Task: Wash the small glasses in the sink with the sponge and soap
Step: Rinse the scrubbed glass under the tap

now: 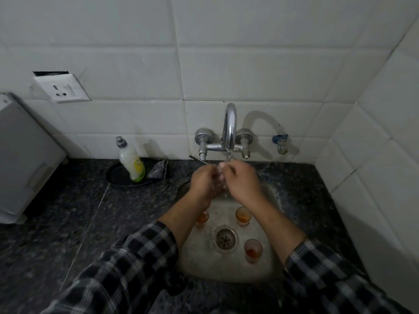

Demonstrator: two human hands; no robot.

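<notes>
Under curved chrome tap (229, 128), left hand (204, 182), right hand (243, 180) round glass (221, 171)

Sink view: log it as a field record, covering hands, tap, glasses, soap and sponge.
tap: running, stream falls onto the hands
left hand: under the stream, fingers curled round a small clear item, likely a glass
right hand: curled on the same item from the other side
glasses: three, upright in the sink, orange residue, around the drain
soap bottle: upright on black tray, left of sink
sponge: on the tray beside the bottle, untouched
</notes>
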